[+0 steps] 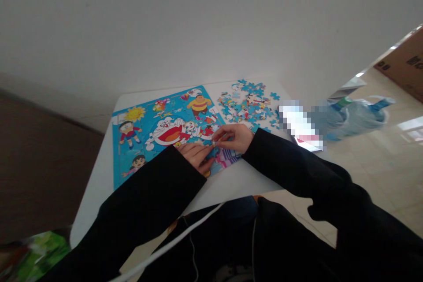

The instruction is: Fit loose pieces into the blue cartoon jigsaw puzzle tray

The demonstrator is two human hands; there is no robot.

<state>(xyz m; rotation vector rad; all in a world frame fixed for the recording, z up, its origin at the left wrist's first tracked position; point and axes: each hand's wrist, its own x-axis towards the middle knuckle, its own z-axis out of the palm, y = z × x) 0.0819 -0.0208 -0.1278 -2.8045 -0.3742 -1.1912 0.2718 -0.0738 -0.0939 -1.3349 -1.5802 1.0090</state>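
Observation:
A blue cartoon jigsaw puzzle (148, 116), largely filled in with colourful figures, lies on the white table. My left hand (196, 154) rests over its lower right part, fingers stretched out, their tips close to my right fingertips. Just beside it, my right hand (233, 138) pinches a small puzzle piece (214, 143), most of it hidden by the fingers. The two hands cover part of the picture beneath them. Beyond my right hand spreads a heap of loose puzzle pieces (247, 108), mostly blue with some white and red.
A phone (302, 128) with a lit, blurred screen lies by the table's right edge. Large clear plastic bottles (357, 114) are on the tiled floor, with a cardboard box (405, 64) behind. A white cable (172, 246) crosses in front of my body. A wall rises behind the table.

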